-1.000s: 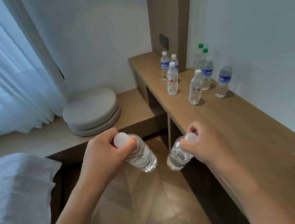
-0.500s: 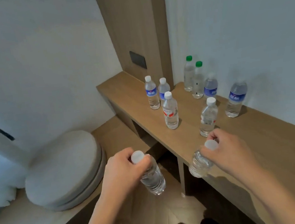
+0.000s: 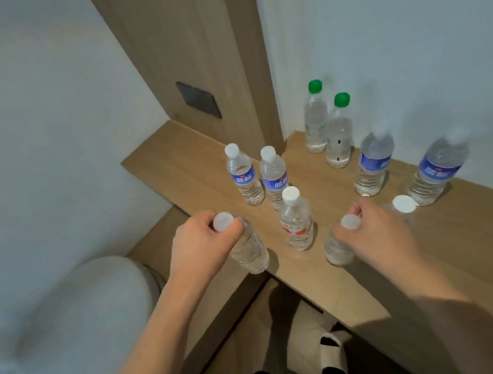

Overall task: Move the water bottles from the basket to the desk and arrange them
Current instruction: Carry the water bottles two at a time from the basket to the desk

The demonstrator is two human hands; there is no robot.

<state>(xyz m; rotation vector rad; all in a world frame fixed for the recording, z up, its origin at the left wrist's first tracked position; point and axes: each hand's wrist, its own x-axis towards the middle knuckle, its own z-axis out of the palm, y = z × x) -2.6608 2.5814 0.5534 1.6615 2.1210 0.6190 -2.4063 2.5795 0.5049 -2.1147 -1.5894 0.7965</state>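
Left hand (image 3: 202,241) gripping clear white-capped plastic water bottle (image 3: 247,249), tilting over wooden worktop (image 3: 449,256) front edge. Right hand (image 3: 376,233) pinching second clear white-capped bottle (image 3: 336,248), nearing worktop. Risking: tipping off edge, knocking red-labelled bottle (image 3: 297,224) standing between.

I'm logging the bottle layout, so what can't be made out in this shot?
- Basket: nowhere in the head view.
- Bottle behind the right hand: only its white cap shows.
- Rightmost blue-label bottle: top smeared by motion blur.
- Desk: cut off at the right edge.
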